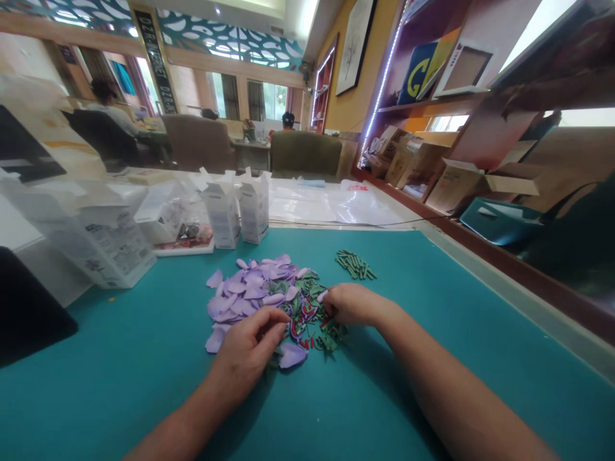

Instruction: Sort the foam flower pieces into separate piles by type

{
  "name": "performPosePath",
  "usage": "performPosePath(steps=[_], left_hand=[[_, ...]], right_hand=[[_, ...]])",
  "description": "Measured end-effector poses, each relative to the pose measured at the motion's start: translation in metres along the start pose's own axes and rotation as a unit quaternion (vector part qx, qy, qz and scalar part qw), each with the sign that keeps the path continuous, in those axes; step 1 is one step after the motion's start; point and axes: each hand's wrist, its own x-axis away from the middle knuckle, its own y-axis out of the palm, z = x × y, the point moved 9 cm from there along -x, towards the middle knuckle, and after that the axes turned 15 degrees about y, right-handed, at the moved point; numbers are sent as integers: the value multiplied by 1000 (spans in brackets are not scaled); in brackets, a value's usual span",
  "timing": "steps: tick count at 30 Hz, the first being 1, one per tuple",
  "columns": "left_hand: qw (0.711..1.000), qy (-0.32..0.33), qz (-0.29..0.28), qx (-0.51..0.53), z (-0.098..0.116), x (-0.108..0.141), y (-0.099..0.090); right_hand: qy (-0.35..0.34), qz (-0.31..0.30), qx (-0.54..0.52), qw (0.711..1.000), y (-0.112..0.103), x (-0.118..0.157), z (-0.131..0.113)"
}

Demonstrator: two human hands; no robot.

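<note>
A heap of lilac artificial petals (pixel 250 286) lies on the teal mat (pixel 158 384). On its right side it mixes with green leaf-like pieces (pixel 329 339) and small red and purple curved bits (pixel 307 312). At the heap's front right, my left hand (pixel 252 342) has thumb and forefinger pinched together; whatever is between them is hidden. A single petal (pixel 292 355) lies just right of that hand. My right hand (pixel 348 303) reaches into the green pieces, fingers curled closed. Pale lilac shows by its fingertips, but its hold is hidden. Short green sticks (pixel 355 264) form a separate pile behind it.
Two open white cartons (pixel 221 214) stand behind the heap, with a tray (pixel 185 246) of wrapped items beside them. A larger translucent carton (pixel 113 246) and a black object (pixel 29 307) are at the left. Cardboard boxes (pixel 456 186) line the right-hand shelf. People sit farther back.
</note>
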Motion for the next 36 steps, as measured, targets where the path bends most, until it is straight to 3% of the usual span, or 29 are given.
performPosePath(steps=[5,9,12,14,16,19,25,36], left_hand=[[1000,-10,24,5,3,2,-3],[1000,-8,6,4,2,1,-1],[1000,1,7,-1,-1,0,-2],[1000,9,10,-2,-1,-1,-2],[1000,10,14,-5,1,-1,-2],[999,0,33,-15,3,0,-5],[999,-1,49,-15,5,2,-5],[999,3,37,-37,5,2,-4]], right_hand=[[-27,3,-28,999,-6,6,-2],[-41,24,-196,979,-27,5,21],[31,120,-338,933,-43,-8,74],[136,207,-388,888,-42,-13,123],[253,277,-384,844,-33,-12,166],[321,311,-358,820,-18,-11,197],[338,318,-313,829,-4,-16,203],[351,316,-258,843,1,-31,201]])
